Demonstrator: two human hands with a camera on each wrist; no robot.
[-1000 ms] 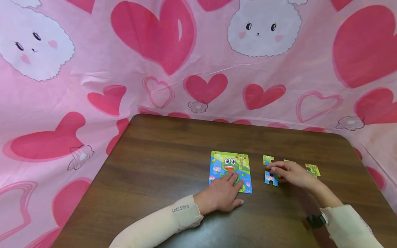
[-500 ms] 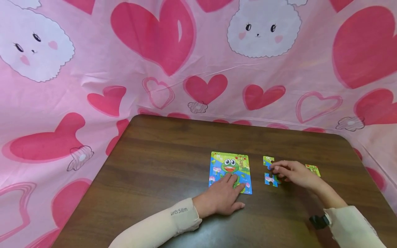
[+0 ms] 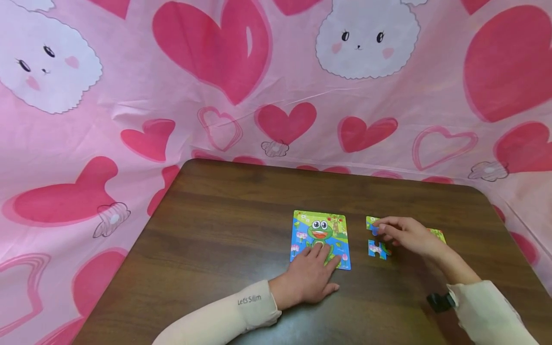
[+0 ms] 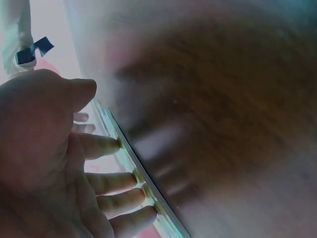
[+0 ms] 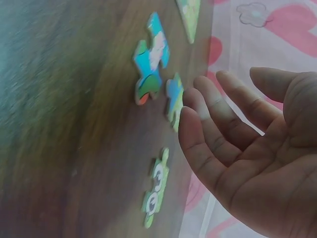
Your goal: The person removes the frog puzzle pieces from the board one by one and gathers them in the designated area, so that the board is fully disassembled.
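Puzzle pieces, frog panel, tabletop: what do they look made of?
Puzzle pieces: likely thick card or thin wood, printed faces; pale cut edges in the right wrist view.
Frog panel: perhaps card or board, printed face; thin, flat, straight-edged.
Tabletop: wood or wood-look laminate, semi-gloss; brown grain, soft reflections.

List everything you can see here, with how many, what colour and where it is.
Table: one, dark brown, beneath everything
Backdrop cloth: count unclear, pink with red hearts and white faces, around the table
Frog board: one, green and blue, on the table
Loose puzzle pieces: at least four, multicoloured, right of the board; some are hidden in the head view
Strap-like object: one, black, lower right
Sleeves: two, cream, lower edge
Left hand: one, bare, resting on the board
Right hand: one, bare, over the pieces
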